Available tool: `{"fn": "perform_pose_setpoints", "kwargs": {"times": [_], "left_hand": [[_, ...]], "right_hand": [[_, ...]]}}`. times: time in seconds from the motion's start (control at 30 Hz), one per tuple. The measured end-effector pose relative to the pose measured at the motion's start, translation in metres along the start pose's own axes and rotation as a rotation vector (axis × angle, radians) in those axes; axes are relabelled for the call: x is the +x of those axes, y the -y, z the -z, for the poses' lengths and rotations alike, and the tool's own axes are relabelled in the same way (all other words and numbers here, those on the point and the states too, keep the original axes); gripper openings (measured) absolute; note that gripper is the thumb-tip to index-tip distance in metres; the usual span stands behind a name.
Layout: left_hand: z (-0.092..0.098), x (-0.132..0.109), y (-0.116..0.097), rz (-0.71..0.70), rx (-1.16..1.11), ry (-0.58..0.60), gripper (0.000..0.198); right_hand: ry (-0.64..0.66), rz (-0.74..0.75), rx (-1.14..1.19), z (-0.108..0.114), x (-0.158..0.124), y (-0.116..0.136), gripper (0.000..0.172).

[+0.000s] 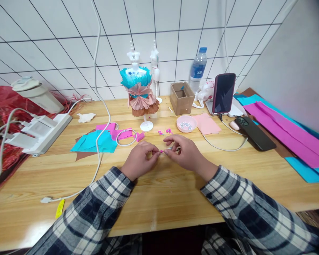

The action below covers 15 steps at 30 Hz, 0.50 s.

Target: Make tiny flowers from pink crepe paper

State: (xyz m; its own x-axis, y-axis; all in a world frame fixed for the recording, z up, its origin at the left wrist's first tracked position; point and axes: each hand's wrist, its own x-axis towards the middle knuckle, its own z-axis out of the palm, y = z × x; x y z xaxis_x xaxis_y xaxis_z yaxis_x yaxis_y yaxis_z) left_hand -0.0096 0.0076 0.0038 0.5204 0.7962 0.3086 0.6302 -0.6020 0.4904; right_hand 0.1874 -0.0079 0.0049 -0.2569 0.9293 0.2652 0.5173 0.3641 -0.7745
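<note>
Above the wooden table, my left hand [142, 158] pinches a tiny magenta piece of what looks like crepe paper [161, 151]. My right hand [185, 152] is closed, thumb and finger meeting the other side of that same piece. Something thin and dark shows by the right fingers; I cannot make out what it is. Just beyond my hands lie two small pink flower-like pieces [168, 131]. A pink bowl [186, 124] of shiny beads or gems stands behind my right hand. Past my left hand are magenta paper scraps [123, 134] and a turquoise sheet [97, 141].
A mini mannequin [142, 88] in a ruffled paper dress and a bare one [155, 65] stand at the wall. Nearby are a cardboard box [182, 101], a water bottle [198, 69], an upright phone [223, 92], a power strip [50, 136] and a white cable [98, 88]. Coloured sheets [284, 132] lie right.
</note>
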Motion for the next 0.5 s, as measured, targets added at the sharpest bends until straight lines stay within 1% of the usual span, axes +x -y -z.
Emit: {"fn": "perform_pose_setpoints", "kwargs": {"times": [0.07,0.13,0.17,0.27,0.33,0.5], "left_hand": [[0.0003,0.0002,-0.0009,-0.001,-0.010,0.002,0.016],[0.0007,0.0004,-0.0024,0.002,-0.023,0.007,0.015],[0.0009,0.0004,-0.0033,0.002,-0.030,0.007,0.014],[0.0015,0.0003,-0.0061,-0.004,-0.044,0.005,0.013],[0.0019,0.0003,-0.0078,-0.007,-0.044,0.003,0.013],[0.0021,-0.0001,-0.0085,-0.013,-0.042,-0.005,0.013]], "right_hand": [[0.084,-0.167,0.121,-0.0018,0.0030,-0.0026,0.023],[0.175,-0.297,0.253,-0.0040,0.0051,-0.0037,0.019],[0.206,-0.339,0.314,-0.0051,0.0057,-0.0037,0.019],[0.235,-0.403,0.451,-0.0079,0.0064,-0.0036,0.020],[0.236,-0.440,0.496,-0.0089,0.0067,-0.0039,0.020],[0.227,-0.455,0.471,-0.0093,0.0072,-0.0044,0.018]]}}
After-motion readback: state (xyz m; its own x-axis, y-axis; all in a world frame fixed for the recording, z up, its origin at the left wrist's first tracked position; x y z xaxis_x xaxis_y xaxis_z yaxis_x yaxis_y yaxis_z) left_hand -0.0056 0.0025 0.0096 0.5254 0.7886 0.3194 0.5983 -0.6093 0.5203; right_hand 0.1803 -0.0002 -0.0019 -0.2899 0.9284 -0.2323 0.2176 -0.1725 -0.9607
